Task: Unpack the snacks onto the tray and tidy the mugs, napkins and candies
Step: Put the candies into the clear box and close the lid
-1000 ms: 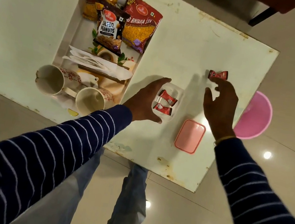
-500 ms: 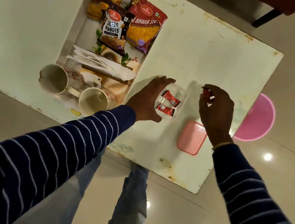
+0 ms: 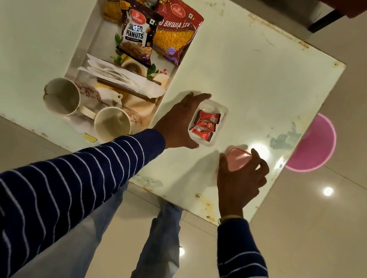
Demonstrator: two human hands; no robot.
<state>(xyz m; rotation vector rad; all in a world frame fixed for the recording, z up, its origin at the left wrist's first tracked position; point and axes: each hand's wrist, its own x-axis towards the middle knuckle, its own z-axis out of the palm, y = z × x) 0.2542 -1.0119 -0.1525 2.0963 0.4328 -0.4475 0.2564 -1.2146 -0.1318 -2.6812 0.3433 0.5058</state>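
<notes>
A clear plastic box (image 3: 223, 111) sits on the white table with red candies (image 3: 205, 125) inside. My left hand (image 3: 177, 123) grips the box's left side. My right hand (image 3: 241, 180) is closed on the pink lid (image 3: 237, 158), tilting it up off the table near the front right. The tray (image 3: 91, 33) on the left carries two red bhujia sev packets (image 3: 176, 33), a salted peanuts packet (image 3: 137, 36), white napkins (image 3: 124, 79) and two white mugs (image 3: 63, 97) lying on their sides at its near end.
A pink tub (image 3: 317, 144) stands on the floor beyond the table's right edge. A dark furniture leg (image 3: 323, 21) shows at the top right. My legs are below the table's near edge (image 3: 168, 197).
My right hand dropped the third candy into the box, then moved back toward me and took hold of the pink lid. My left hand stayed on the box.
</notes>
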